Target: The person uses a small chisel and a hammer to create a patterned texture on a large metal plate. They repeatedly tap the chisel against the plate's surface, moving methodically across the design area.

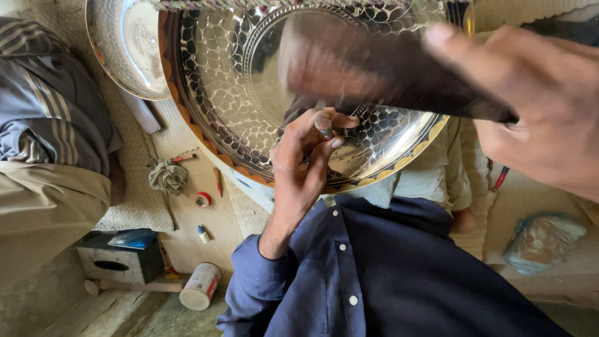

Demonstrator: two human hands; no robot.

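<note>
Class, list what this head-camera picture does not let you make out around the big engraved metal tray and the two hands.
- Tool in the right hand: motion-blurred, dark, its kind unclear.
- Tip of the small metal punch pinched by the left hand: hidden by fingers.
- Engraved tray: its top cut off by the frame edge, its middle covered by the blur.
- Wrapped bundle at the lower right: contents unreadable.

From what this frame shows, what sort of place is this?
Probably a small metal-engraving workshop on the floor: a large patterned metal tray, the left hand holding a small punch against it, the right hand swinging a blurred hammer.
</note>
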